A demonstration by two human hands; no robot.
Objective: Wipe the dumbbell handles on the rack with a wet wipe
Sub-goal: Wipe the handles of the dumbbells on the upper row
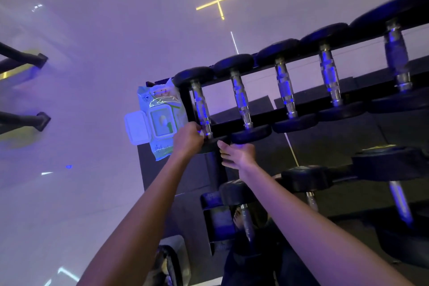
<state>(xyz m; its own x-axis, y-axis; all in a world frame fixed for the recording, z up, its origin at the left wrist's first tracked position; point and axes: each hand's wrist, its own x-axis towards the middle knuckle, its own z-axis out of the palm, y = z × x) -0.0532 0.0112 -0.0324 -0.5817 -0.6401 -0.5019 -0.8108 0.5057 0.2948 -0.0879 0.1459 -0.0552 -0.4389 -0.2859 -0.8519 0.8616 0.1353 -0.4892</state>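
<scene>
Curls left hand (189, 137) round near end of leftmost handle (201, 109), no wipe visible in it; rests right hand (239, 154), fingers relaxed, against near rubber head (210, 145). Expect heavy, rigid dumbbells (284, 90), seated across top rack (224, 126); knurled chrome, grippy. Best left seated, wrapping mid-handle. Wipe pack (157, 121) lid-open, just left of rack end.

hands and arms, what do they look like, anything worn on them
Both are bare: the left forearm and right forearm show no sleeve within the frame, and the left hand and right hand wear no gloves. No watch, bracelet or ring shows, though the dim purple light could hide something small.
</scene>
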